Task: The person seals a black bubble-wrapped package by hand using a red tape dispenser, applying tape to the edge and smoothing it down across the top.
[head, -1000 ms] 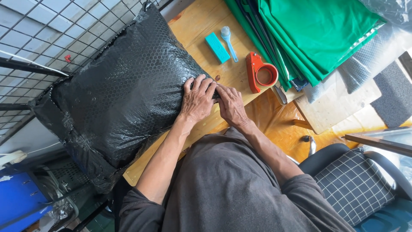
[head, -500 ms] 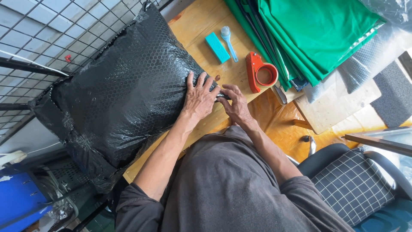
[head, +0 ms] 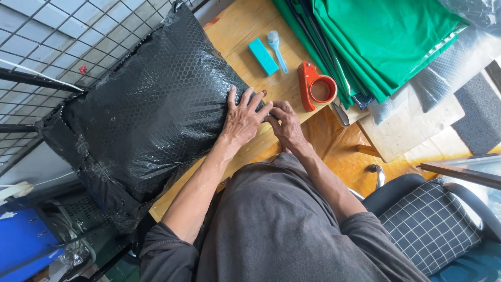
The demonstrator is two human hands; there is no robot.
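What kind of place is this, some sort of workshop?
Probably a small packing or shipping bench: a bulky parcel in black bubble wrap on a wooden table, a red tape dispenser, and folded green sheets.

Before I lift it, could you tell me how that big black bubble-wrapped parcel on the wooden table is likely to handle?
The black bubble-wrapped parcel looks bulky and pillow-like, so probably soft rather than stiff. Its glossy film could be slippery. The left hand presses its edge beside the right hand; part of the parcel overhangs the wooden table, so it may sag or slide.
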